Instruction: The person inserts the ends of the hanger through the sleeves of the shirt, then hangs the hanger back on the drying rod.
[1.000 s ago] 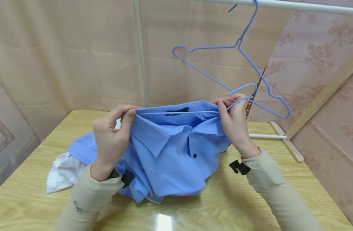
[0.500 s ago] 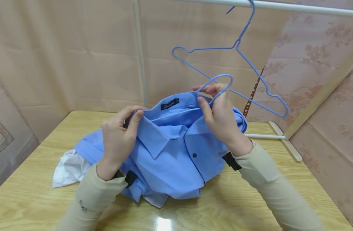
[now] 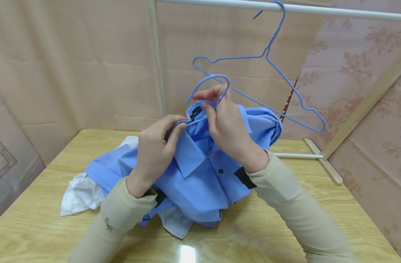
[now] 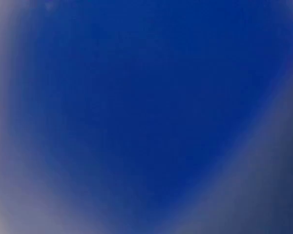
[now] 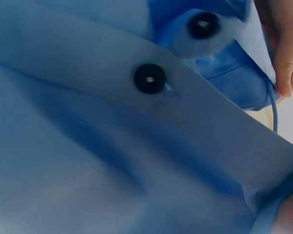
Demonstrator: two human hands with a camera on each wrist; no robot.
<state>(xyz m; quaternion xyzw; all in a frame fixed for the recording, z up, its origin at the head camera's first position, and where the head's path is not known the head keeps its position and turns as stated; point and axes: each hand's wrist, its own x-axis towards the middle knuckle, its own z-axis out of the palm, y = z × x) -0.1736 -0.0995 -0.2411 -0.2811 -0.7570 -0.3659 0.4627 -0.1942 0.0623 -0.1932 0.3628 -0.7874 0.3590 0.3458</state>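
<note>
A light blue button-up shirt (image 3: 200, 193) lies bunched on the table, its collar lifted between both hands. The left hand (image 3: 157, 149) pinches the left end of the collar. The right hand (image 3: 230, 128) grips the collar near the dark label (image 3: 196, 112), together with a blue wire clothes hanger. That hanger's hook (image 3: 216, 76) rises above the collar and curves over the fingers; its lower part is hidden inside the shirt. Dark buttons (image 5: 149, 78) on the shirt front fill the right wrist view, with pinching fingertips (image 5: 285, 73) at upper right. The left wrist view is blurred blue.
A second blue wire hanger (image 3: 266, 54) hangs from the white rail (image 3: 305, 9) behind the shirt. White cloth (image 3: 80, 195) sticks out at the left on the wooden table (image 3: 266, 233). The rack's wooden foot (image 3: 323, 160) stands at the right.
The right hand and the hanger's hook have moved left along the collar, and the left hand has come in to the right. The collar is now bunched, with the shirt's right shoulder showing.
</note>
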